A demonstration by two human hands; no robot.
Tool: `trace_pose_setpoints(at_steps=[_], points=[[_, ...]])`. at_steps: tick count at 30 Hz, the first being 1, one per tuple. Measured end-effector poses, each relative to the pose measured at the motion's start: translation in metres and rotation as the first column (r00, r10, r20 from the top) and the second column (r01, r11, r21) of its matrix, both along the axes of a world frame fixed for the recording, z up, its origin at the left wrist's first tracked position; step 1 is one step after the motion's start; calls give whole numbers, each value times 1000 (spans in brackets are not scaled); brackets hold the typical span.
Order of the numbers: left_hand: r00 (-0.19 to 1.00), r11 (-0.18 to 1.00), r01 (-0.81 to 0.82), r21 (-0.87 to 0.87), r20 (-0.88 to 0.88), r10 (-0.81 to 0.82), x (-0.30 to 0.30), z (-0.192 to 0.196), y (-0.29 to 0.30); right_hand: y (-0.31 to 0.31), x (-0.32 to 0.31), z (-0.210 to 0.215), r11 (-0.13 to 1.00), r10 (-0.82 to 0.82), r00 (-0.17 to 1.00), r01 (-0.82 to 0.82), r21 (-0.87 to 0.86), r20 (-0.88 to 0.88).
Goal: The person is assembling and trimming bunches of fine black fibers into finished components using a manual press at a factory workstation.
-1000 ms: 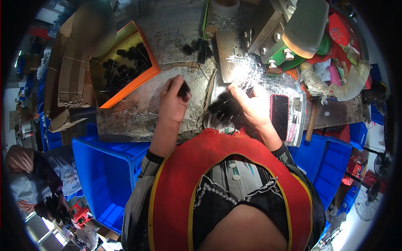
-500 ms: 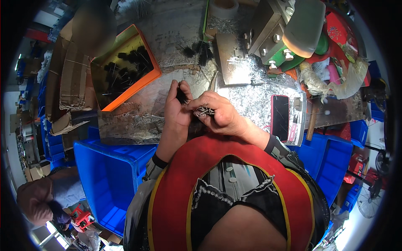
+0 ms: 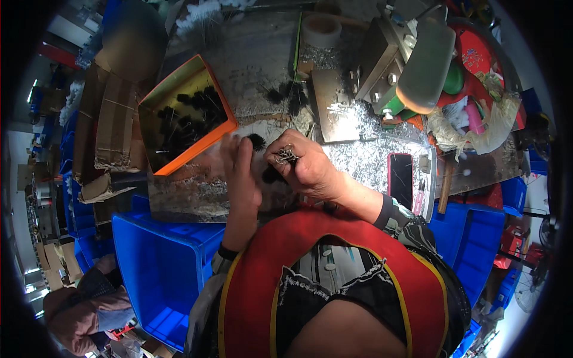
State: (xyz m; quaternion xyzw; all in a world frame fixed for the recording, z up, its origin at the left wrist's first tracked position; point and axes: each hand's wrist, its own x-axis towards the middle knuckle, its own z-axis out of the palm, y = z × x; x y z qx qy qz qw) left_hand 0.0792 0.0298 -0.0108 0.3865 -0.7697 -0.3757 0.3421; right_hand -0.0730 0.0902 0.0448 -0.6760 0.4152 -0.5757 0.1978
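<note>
My right hand (image 3: 307, 166) is closed around a bundle of small black wire brushes; their looped metal wire ends (image 3: 286, 155) stick up from the fist. Black bristles (image 3: 271, 174) show below it. My left hand (image 3: 240, 173) is slightly blurred, with its fingers stretched out. A black bristle tuft (image 3: 256, 142) sits just past its fingertips, between the two hands; whether it touches the left fingers I cannot tell. Beyond the left hand stands an orange-rimmed tray (image 3: 200, 148), holding several black brushes (image 3: 191, 110) with thin wire stems.
More black brushes (image 3: 289, 95) lie farther back on the worn table. A machine with a rounded grey-green cover (image 3: 425, 68) stands at the right over bright metal scraps, near a phone (image 3: 400, 179) and a wooden handle (image 3: 444, 185). Blue bins (image 3: 158, 268) flank me. Someone bends at lower left.
My left hand has opened and moved slightly left, away from the right hand; the tuft it held is now between the hands. The right fist has turned. The whole view has shifted.
</note>
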Motion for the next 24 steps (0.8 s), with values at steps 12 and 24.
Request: trace_pose_setpoints(at_steps=[12,24], points=[[979,969,28,245,-203,23,1,-33,-1,-36,22,-73,951,-6,970,81,299,-242],[933,949,-106,297,-300,198,-12,-16,-10,-8,8,-47,978,66,718,90,186,-693]])
